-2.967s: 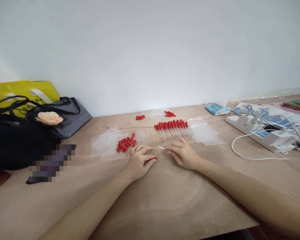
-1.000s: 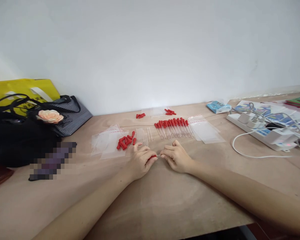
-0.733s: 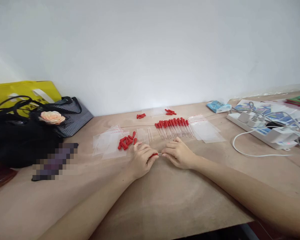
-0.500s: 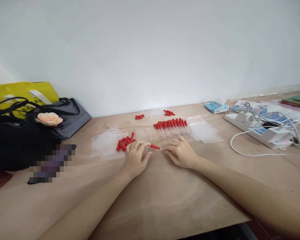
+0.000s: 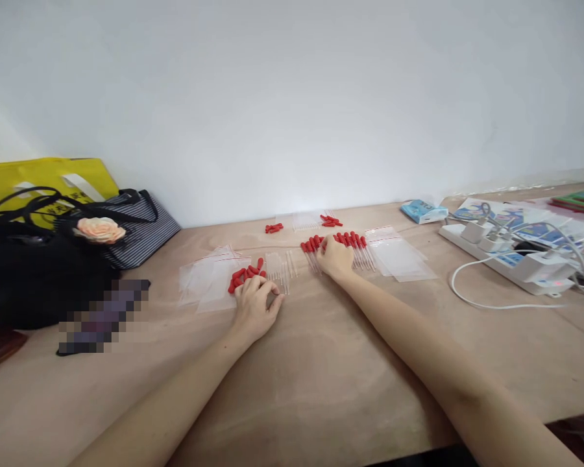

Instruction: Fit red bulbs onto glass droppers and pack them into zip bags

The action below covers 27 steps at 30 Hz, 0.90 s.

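Observation:
My right hand [image 5: 337, 258] is over a row of glass droppers with red rubber bulbs [image 5: 354, 240]. Its fingers are closed on a dropper at the row, mostly hidden by the hand. My left hand [image 5: 255, 305] rests by a small heap of loose red rubber bulbs [image 5: 243, 275], thumb and fingers slightly apart, with nothing visible between them. Bare thin glass tubes [image 5: 283, 271] lie just past its fingertips. Under and beside the heap are clear zip bags [image 5: 209, 275].
More clear zip bags [image 5: 401, 256] lie right of the row. Near the wall are more red bulbs [image 5: 274, 228] and glass tubes [image 5: 305, 221]. A white power strip [image 5: 506, 259] with cables and a blue packet [image 5: 423, 211] stand right; a striped bag [image 5: 143, 227] and yellow bag [image 5: 90, 178] stand left.
My right hand has carried the dropper up and away to the row. My left hand has let go of its red bulb and drawn back slightly towards the loose bulbs.

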Each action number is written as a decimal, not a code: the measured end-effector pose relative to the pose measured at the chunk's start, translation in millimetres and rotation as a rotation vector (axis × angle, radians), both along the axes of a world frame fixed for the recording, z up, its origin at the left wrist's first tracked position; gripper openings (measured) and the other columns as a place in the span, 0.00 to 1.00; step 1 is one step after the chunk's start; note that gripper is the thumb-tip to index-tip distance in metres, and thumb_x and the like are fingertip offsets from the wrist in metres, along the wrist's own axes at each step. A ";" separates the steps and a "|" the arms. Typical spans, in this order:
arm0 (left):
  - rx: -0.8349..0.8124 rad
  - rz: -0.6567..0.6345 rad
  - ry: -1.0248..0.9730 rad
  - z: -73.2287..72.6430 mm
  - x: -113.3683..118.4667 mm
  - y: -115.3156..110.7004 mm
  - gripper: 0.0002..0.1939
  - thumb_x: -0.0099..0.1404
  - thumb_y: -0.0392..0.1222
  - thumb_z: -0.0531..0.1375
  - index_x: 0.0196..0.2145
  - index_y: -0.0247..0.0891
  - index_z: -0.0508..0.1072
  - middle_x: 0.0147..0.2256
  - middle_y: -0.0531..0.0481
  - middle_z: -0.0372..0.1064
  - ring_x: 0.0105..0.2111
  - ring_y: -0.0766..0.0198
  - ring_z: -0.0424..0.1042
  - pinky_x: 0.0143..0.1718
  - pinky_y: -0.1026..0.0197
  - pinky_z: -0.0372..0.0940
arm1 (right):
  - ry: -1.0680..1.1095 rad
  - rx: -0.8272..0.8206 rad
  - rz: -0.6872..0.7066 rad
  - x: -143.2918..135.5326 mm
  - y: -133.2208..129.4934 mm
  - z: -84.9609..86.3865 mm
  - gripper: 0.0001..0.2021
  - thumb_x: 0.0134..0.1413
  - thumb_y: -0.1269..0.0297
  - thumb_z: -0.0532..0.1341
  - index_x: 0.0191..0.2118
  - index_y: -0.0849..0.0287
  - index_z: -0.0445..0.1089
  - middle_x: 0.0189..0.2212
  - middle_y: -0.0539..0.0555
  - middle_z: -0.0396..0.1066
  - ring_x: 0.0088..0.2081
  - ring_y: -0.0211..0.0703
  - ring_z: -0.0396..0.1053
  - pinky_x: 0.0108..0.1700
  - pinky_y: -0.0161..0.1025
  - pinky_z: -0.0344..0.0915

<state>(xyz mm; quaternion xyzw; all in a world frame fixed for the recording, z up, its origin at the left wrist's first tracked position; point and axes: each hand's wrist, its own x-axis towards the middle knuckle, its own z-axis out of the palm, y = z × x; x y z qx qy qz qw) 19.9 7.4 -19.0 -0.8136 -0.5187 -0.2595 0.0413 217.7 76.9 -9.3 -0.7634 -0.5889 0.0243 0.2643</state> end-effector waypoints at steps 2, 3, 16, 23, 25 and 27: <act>0.000 -0.004 0.000 0.3 -0.5 0.3 0.03 0.56 0.40 0.57 0.27 0.38 0.67 0.31 0.50 0.64 0.36 0.58 0.63 0.39 0.54 0.52 | -0.015 -0.016 -0.008 -2.5 3.4 -1.8 0.10 0.51 0.67 0.51 0.37 0.61 0.65 0.31 0.58 0.72 0.36 0.47 0.68 0.41 0.42 0.50; -0.002 -0.007 -0.001 0.4 -0.6 0.4 0.04 0.56 0.40 0.57 0.27 0.38 0.68 0.31 0.50 0.64 0.36 0.58 0.63 0.39 0.54 0.52 | -0.026 -0.017 -0.003 -2.7 3.9 -2.9 0.10 0.51 0.67 0.51 0.37 0.61 0.65 0.31 0.58 0.72 0.36 0.47 0.68 0.41 0.42 0.50; 0.055 0.204 0.030 7.5 -11.9 9.7 0.06 0.55 0.44 0.57 0.29 0.39 0.68 0.34 0.48 0.65 0.39 0.56 0.63 0.40 0.53 0.50 | -0.135 -0.097 0.161 -46.4 -3.8 3.7 0.14 0.50 0.60 0.52 0.32 0.63 0.70 0.33 0.61 0.72 0.36 0.47 0.68 0.45 0.46 0.46; 0.114 0.282 0.111 10.8 -29.9 18.5 0.13 0.53 0.51 0.58 0.33 0.41 0.69 0.36 0.46 0.65 0.40 0.53 0.61 0.42 0.50 0.48 | -0.100 -0.197 0.137 -58.8 8.5 3.2 0.13 0.49 0.62 0.53 0.34 0.64 0.71 0.32 0.63 0.72 0.36 0.47 0.69 0.47 0.48 0.46; 0.135 0.237 0.132 8.7 -27.9 18.6 0.11 0.54 0.50 0.58 0.32 0.41 0.70 0.37 0.46 0.65 0.40 0.53 0.61 0.43 0.50 0.47 | -0.105 -0.212 0.150 -59.5 9.2 3.7 0.13 0.49 0.63 0.53 0.34 0.63 0.71 0.33 0.63 0.72 0.36 0.47 0.69 0.47 0.49 0.45; 0.156 0.211 0.151 6.8 -25.5 18.8 0.10 0.55 0.49 0.58 0.29 0.41 0.70 0.36 0.46 0.65 0.40 0.53 0.61 0.43 0.49 0.47 | -0.116 -0.221 0.169 -60.4 8.4 4.7 0.12 0.50 0.65 0.52 0.34 0.63 0.71 0.33 0.63 0.72 0.36 0.47 0.69 0.47 0.49 0.45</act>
